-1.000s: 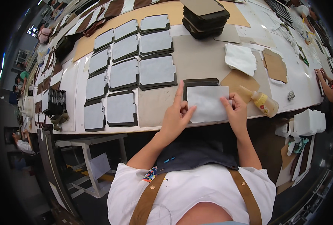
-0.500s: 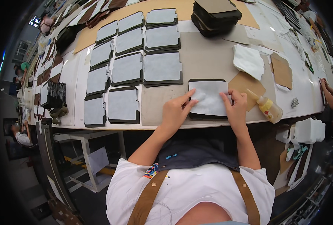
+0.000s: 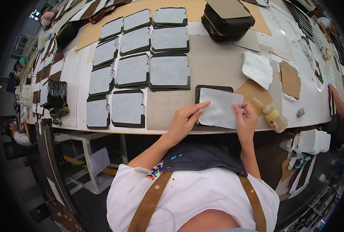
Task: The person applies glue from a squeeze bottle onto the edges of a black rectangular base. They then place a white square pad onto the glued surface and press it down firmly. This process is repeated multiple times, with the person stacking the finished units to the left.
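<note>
A thin pale-grey sheet is held at both sides, tilted over a dark panel near the table's front edge. My left hand pinches the sheet's left edge between thumb and fingers. At its right edge, my right hand grips it, thumb in front. The dark panel shows along the sheet's top and left; the rest lies hidden beneath. To the left, several dark panels with pale-grey sheets on them are laid out in rows. A squeeze bottle with a yellow band and pointed nozzle lies right of my right hand.
A tall pile of dark panels stands at the back. White sheets and brown card pieces lie at the right. A foam block sits below the table edge at lower right. Other people work at the far sides.
The sheet has shifted slightly right and down and turned a little, baring more of the dark panel's top and left. Both hands have moved with it, still holding its edges.
</note>
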Motion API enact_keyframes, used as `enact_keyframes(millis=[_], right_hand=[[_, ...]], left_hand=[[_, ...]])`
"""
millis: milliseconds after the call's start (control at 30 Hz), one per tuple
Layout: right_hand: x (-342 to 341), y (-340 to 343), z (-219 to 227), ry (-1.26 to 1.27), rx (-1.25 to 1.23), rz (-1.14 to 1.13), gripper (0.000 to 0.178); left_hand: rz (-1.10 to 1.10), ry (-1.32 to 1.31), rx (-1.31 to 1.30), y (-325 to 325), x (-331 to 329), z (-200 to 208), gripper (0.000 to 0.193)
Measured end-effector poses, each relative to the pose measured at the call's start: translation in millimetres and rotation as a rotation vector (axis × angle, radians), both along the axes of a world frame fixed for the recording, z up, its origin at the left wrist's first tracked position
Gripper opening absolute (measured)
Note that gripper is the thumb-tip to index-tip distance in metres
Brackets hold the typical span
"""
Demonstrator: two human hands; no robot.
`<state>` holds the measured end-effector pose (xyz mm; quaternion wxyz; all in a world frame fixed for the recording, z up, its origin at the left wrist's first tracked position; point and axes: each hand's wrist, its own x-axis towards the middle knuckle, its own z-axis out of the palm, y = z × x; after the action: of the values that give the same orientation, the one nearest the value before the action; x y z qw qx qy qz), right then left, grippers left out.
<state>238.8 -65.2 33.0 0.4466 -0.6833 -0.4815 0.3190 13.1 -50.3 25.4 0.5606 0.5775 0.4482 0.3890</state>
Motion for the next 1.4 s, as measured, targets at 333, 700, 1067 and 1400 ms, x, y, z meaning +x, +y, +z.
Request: enact_keyframes(millis=[333,700,1067,1400], right_hand=[[1,2,3,-0.058,0.018,0.06,0.019],[-5,12,2,-0.277,0.054,0.099,0.016],[-5,14,-3,-0.319,0.065,0.106,0.016],[-5,17,-3,-0.348,0.083,0.115,0.016]], left_hand=[[0.022,0.173,0.154,-3,-3,-1,0.033],[0.115,0.399,0.254,1,-7,-5,0.036],[0.129,0.469,0.328,3,-6,-9,0.034],[0.137,0.495,0.339,4,-4,-13,0.036]])
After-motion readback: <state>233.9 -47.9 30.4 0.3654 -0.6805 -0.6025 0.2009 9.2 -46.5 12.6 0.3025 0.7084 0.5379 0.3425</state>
